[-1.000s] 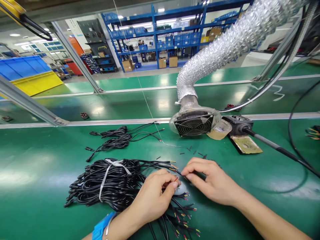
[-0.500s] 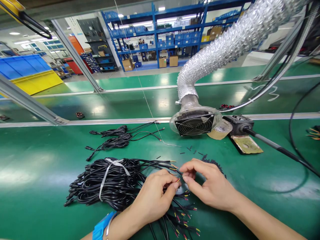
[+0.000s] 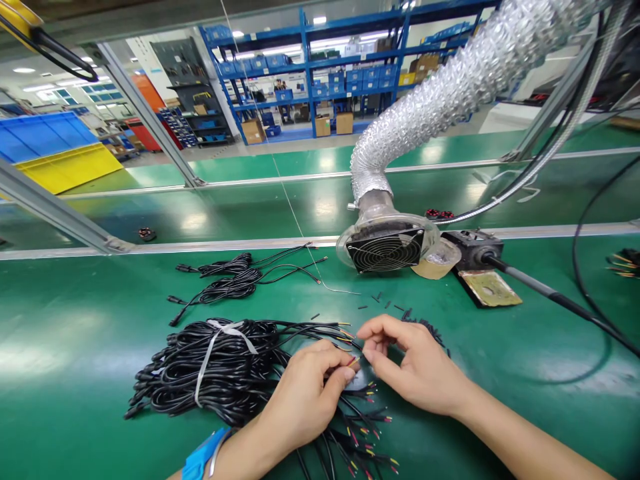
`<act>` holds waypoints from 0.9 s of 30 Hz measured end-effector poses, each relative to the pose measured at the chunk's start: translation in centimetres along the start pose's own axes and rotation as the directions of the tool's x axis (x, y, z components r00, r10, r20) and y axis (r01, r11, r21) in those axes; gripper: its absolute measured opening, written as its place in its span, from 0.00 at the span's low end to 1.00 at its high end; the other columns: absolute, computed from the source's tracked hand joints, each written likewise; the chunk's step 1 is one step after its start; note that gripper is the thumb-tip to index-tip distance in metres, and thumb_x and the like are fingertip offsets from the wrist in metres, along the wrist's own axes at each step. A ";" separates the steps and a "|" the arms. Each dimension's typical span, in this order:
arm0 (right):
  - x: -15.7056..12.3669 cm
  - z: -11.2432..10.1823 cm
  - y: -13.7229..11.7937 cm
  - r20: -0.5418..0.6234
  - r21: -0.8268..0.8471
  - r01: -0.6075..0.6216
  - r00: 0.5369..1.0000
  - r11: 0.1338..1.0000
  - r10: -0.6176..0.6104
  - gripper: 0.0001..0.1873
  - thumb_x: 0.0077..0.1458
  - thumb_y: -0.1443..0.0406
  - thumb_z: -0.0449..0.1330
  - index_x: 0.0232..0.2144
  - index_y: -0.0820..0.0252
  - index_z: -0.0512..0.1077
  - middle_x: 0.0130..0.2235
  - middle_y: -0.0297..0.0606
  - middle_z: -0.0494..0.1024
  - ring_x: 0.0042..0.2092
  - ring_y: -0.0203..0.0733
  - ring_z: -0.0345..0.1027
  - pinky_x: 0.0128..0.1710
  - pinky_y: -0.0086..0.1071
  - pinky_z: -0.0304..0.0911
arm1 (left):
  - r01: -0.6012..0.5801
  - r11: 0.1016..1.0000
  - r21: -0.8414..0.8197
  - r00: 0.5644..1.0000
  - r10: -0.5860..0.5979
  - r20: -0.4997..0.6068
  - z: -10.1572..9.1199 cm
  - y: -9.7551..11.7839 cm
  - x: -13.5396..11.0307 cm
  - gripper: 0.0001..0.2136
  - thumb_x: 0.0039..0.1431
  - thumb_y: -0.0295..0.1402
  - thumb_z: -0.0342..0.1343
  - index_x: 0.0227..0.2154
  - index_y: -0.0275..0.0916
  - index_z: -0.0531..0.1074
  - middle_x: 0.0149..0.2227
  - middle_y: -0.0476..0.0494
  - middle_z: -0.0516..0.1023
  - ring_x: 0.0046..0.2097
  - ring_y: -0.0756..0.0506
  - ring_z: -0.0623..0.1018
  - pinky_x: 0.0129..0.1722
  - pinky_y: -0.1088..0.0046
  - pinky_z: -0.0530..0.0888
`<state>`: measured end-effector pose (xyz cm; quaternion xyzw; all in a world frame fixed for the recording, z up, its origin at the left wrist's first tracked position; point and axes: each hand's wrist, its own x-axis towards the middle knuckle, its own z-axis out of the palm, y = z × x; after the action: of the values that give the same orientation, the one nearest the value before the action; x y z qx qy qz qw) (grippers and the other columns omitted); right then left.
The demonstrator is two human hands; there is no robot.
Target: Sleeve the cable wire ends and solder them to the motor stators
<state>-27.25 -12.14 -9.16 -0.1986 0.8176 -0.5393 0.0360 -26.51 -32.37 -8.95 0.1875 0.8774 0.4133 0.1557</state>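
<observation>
1. Toward the near edge of the table (image 3: 75,380), left of its middle, a bundle of black cables (image 3: 170,373) is gathered by a white tie (image 3: 206,367), with the stripped ends pointed toward the right edge.
2. Over those ends, red and yellow wire ends (image 3: 354,362) are clamped between the thumb and forefinger of the left hand (image 3: 315,390); a blue wristband (image 3: 203,457) is worn on that arm.
3. Just beside them, the right hand (image 3: 415,367) is poised with its fingers curled and its thumb and forefinger slightly apart; whether anything small is held there cannot be told.
4. Beyond the right hand, a heap of small black pieces (image 3: 433,330) is partly hidden.
5. Toward the far edge, two coiled cables (image 3: 235,285) are laid on the left, while a round-grilled fan (image 3: 385,251) and a soldering-iron stand (image 3: 470,248) are placed farther right.
</observation>
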 end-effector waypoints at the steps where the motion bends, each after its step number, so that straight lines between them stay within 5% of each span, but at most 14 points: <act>1: 0.0 0.0 0.1 -0.003 0.025 0.000 1.000 1.000 0.000 0.09 0.54 0.72 0.57 0.39 0.58 0.70 0.32 0.32 0.74 0.33 0.35 0.68 0.35 0.28 0.67 | 0.002 1.000 0.001 1.000 -0.002 0.000 0.0 -0.1 0.0 0.09 0.64 0.30 0.52 0.31 0.41 0.76 0.32 0.49 0.73 0.36 0.47 0.72 0.36 0.74 0.65; 11: 0.0 2.4 0.2 0.082 0.052 -0.042 0.996 0.998 0.038 0.13 0.51 0.75 0.57 0.39 0.58 0.70 0.30 0.30 0.75 0.29 0.33 0.68 0.32 0.27 0.66 | 0.119 0.966 -0.230 0.993 -0.119 0.013 0.4 -0.7 0.0 0.04 0.59 0.27 0.55 0.36 0.41 0.70 0.32 0.52 0.76 0.33 0.50 0.74 0.34 0.76 0.69; 16: 1.3 -1.7 1.7 0.066 -0.209 0.041 0.997 0.977 -0.028 0.07 0.54 0.70 0.60 0.36 0.56 0.74 0.35 0.33 0.77 0.35 0.36 0.69 0.38 0.30 0.66 | 0.130 0.973 -0.190 0.991 -0.134 -0.009 0.4 -0.6 0.1 0.02 0.58 0.28 0.56 0.34 0.40 0.69 0.31 0.51 0.75 0.34 0.49 0.73 0.35 0.76 0.70; 20: 3.3 -5.5 4.4 -0.071 -0.562 -0.006 0.997 0.827 -0.041 0.04 0.57 0.68 0.59 0.35 0.58 0.75 0.36 0.40 0.75 0.42 0.46 0.64 0.45 0.40 0.61 | 0.124 0.982 -0.145 0.992 -0.125 0.003 0.3 -0.2 0.0 0.02 0.57 0.29 0.56 0.34 0.40 0.70 0.32 0.50 0.75 0.34 0.48 0.73 0.35 0.74 0.70; 27: 4.1 -5.1 5.6 -0.026 -0.624 -0.003 1.000 0.782 -0.017 0.08 0.57 0.71 0.57 0.26 0.60 0.69 0.32 0.42 0.69 0.39 0.48 0.58 0.41 0.40 0.57 | 0.110 0.983 -0.149 0.994 -0.111 -0.001 0.2 -0.4 -0.1 0.06 0.54 0.25 0.56 0.35 0.39 0.70 0.33 0.48 0.76 0.35 0.48 0.74 0.35 0.73 0.71</act>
<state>-34.04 -7.25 -11.44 -0.1944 0.9495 -0.2419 -0.0459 -26.45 -32.49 -9.32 0.1244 0.8540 0.4690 0.1877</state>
